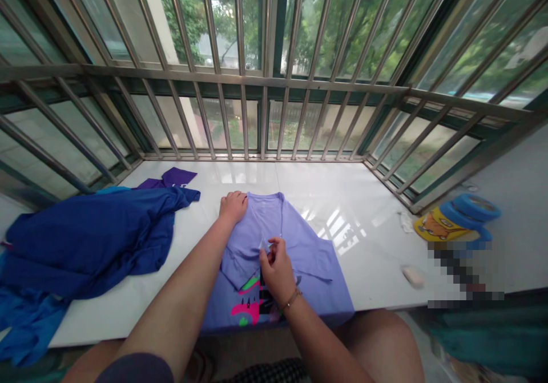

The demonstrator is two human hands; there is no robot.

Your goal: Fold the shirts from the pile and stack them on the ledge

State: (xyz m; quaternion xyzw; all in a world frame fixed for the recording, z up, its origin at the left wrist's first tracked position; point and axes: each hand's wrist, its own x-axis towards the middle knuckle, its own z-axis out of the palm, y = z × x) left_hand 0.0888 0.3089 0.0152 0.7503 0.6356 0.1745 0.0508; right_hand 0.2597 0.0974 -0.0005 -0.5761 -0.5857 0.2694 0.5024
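A lilac T-shirt (314, 257) lies on the white ledge, its neckline toward the window and its lower part hanging over the near edge. Pink, green and black print shows on its lower front. My left hand (233, 206) rests on the shirt's left shoulder beside the collar, palm down, fingers laid on the cloth. Over the middle of the chest, my right hand (277, 269) is closed, with thumb and curled fingers at a raised fold of the shirt. A thin bracelet (292, 298) circles the right wrist. The fingertips of the right hand are partly hidden.
Dark blue clothing (98, 232) is heaped at the left, with a purple cloth (180, 176) behind it and a brighter blue cloth (29, 320) below. A yellow and blue mug (449, 220) and a pale soap-like block (412, 276) are on the right. Metal bars (244, 80) line the window.
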